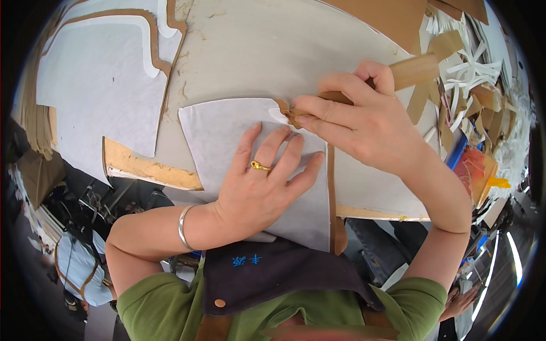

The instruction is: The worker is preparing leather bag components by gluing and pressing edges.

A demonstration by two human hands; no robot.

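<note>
A pale grey-white sheet panel [219, 122] with a brown border lies on the worktable, its near end hanging over the front edge. My left hand [264, 176] rests flat on it, fingers spread, with a gold ring and a silver bangle. At the panel's far right corner, the fingertips of my right hand [361, 116] pinch the crumpled brown edge [293, 116]. A flat tan strip or stick [415, 71] sticks out to the right from that hand; its part inside the grip is mostly hidden.
Similar panels [108, 74] overlap at the left of the worktable [244, 51]. A brown sheet [381, 20] lies at the far right. Brown and white offcuts [469, 74] pile along the right side. Another person [85, 267] is at lower left; another person's hand [459, 301] shows at lower right.
</note>
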